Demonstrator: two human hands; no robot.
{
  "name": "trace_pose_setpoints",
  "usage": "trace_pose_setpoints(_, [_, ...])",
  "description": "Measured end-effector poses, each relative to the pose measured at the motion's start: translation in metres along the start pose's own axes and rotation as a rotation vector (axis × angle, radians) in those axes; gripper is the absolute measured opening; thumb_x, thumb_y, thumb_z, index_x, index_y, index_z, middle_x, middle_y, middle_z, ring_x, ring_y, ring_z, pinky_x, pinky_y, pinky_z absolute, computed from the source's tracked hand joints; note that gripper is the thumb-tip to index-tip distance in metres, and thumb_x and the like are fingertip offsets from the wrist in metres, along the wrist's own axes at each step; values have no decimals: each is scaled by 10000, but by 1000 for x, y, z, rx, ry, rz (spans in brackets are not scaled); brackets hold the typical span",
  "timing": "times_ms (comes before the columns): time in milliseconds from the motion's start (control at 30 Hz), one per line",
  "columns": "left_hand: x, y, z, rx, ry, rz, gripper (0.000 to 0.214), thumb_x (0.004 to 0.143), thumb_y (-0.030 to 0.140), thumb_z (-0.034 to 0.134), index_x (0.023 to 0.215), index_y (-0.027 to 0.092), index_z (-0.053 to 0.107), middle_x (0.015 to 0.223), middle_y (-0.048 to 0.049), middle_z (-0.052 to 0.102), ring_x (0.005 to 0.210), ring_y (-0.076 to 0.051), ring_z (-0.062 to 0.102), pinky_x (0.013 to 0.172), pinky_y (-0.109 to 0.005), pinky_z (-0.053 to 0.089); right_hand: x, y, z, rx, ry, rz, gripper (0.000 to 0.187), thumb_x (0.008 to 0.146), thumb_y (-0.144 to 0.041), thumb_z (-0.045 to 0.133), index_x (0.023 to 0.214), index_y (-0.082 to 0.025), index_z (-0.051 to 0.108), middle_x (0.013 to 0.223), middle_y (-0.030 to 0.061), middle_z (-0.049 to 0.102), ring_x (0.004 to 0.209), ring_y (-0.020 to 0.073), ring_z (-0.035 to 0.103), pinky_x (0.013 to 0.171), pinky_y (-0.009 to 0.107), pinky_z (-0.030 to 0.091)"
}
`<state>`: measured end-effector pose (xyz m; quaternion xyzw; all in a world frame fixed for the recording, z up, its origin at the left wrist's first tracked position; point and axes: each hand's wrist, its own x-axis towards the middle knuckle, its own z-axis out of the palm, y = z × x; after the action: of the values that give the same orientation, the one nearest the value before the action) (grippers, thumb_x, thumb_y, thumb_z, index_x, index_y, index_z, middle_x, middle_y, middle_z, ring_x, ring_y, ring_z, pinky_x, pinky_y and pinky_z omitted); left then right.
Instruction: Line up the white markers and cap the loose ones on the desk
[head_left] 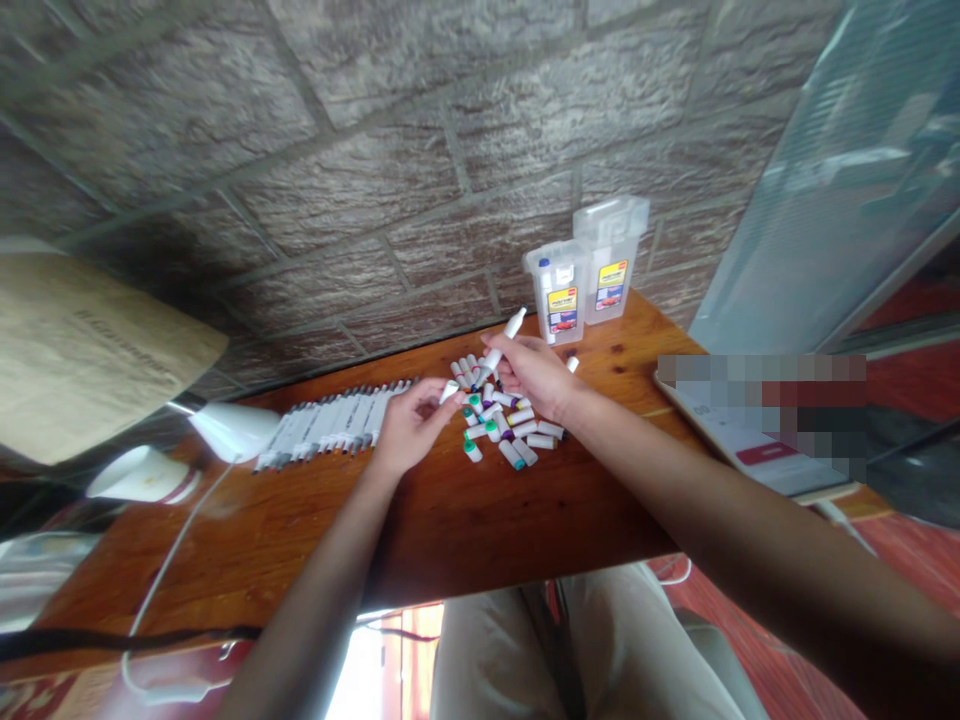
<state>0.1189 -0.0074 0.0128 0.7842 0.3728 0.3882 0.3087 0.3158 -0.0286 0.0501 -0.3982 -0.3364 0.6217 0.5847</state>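
My right hand [534, 372] grips a white marker [504, 345] without a cap on its upper end, held tilted above a heap of loose marker caps [501, 423]. Pinched in the fingers of my left hand [409, 425] is a white marker cap [449, 391], just left of the heap. The caps are white with green, purple, yellow, blue and red coloured ends. To the left of my left hand, a long row of white markers [330, 425] lies side by side on the wooden table [450, 540].
Two clear plastic marker boxes [566, 318] stand at the back right by the stone wall [360, 180]; the nearer one holds a marker. A white cup [146, 474], a white lamp-like object [236, 432] and a cable [176, 545] are at left. A tablet-like panel [750, 430] sits right.
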Motion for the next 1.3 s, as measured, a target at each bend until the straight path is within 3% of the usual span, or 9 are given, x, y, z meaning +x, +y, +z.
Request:
trace_pose_setpoints(733, [0, 5, 1, -2, -6, 9, 266, 837, 430, 686, 915, 176, 669, 821, -37, 735, 691, -148, 666, 630, -237, 510, 5, 9, -3, -35, -50, -39, 365, 780, -368, 701, 595, -179, 449, 463, -87, 338, 381, 31, 246, 373, 186, 160])
trace_pose_setpoints(1300, [0, -1, 1, 13, -37, 6, 247, 833, 401, 694, 948, 184, 671, 823, -40, 727, 721, -161, 670, 631, -237, 509, 0, 9, 2, -38, -56, -24, 327, 822, -303, 639, 585, -176, 453, 460, -79, 361, 373, 32, 263, 370, 188, 165])
